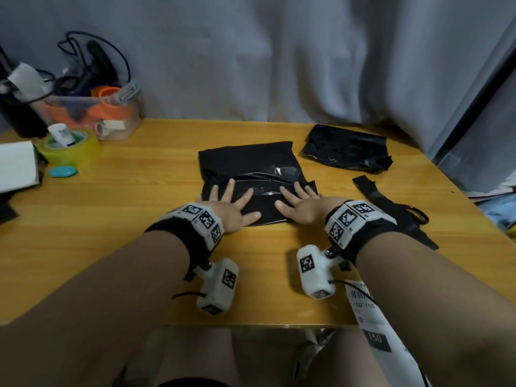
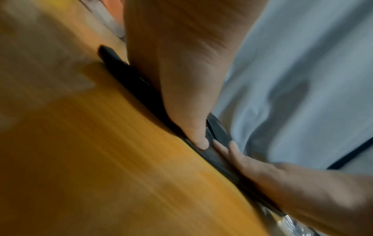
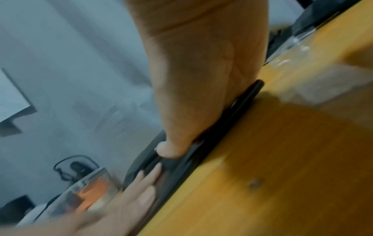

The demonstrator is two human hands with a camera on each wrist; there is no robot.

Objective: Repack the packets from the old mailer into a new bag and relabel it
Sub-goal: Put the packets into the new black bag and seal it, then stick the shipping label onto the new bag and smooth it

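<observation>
A filled black bag (image 1: 251, 166) lies flat in the middle of the wooden table (image 1: 111, 208). My left hand (image 1: 231, 203) presses on its near left part with fingers spread flat. My right hand (image 1: 297, 199) presses on its near right part the same way. In the left wrist view my left hand (image 2: 181, 79) lies flat on the black bag (image 2: 129, 75), and in the right wrist view my right hand (image 3: 197, 95) lies flat on the black bag (image 3: 238, 103). A crumpled black mailer (image 1: 346, 149) lies at the back right. A white printed label (image 1: 374, 319) hangs over the front edge under my right forearm.
Scissors (image 1: 416, 215) and a torn black strip (image 1: 371, 188) lie to the right of the bag. At the back left stand a clear box of clutter (image 1: 92, 113), a yellow-green tape roll (image 1: 69, 149), a teal oval object (image 1: 62, 172) and a white pad (image 1: 16, 166).
</observation>
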